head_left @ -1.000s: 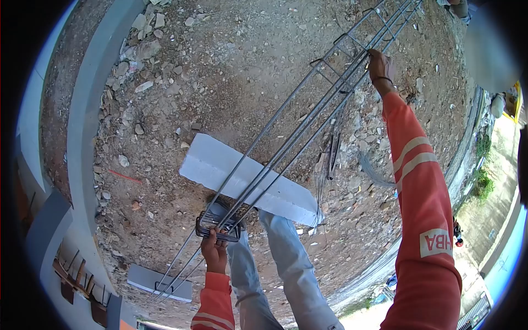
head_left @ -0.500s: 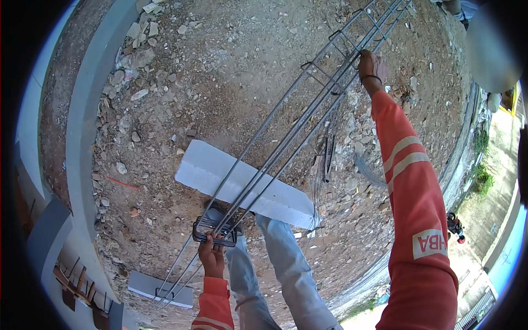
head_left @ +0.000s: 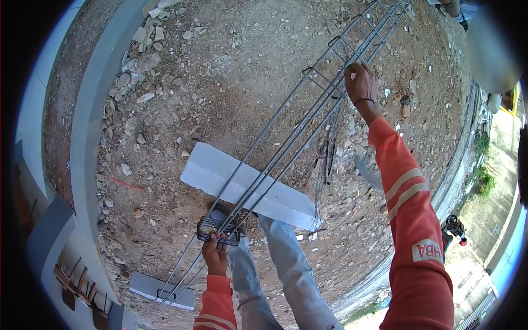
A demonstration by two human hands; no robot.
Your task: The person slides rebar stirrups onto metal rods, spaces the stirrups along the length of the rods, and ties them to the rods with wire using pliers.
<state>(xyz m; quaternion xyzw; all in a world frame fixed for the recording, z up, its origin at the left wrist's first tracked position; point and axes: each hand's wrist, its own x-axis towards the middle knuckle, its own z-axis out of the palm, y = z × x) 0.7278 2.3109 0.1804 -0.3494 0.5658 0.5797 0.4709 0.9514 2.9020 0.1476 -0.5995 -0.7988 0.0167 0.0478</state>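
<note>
A long rebar cage (head_left: 264,175) of steel bars with square stirrups runs diagonally from lower left to upper right. My left hand (head_left: 215,256) is closed on a bundle of stirrups (head_left: 221,231) that sits around the bars near my feet. Farther up the cage, my right hand (head_left: 361,88) has its fingers curled at one of the long bars, just below the spaced stirrups; its fingertips are partly hidden. A pale concrete block (head_left: 250,185) lies under the middle of the cage. Another grey block (head_left: 161,290) is beneath its lower end.
Stony ground with rubble (head_left: 146,63) spreads around, edged on the left by a grey concrete beam (head_left: 85,137). Thin metal pieces (head_left: 329,159) and loose wire (head_left: 367,171) lie right of the cage. A person (head_left: 454,228) is at far right, and part of another shows at top right.
My right hand has moved down and left along the cage, away from the stirrups there. My left hand stays on the stirrup bundle, and the view has shifted slightly.
</note>
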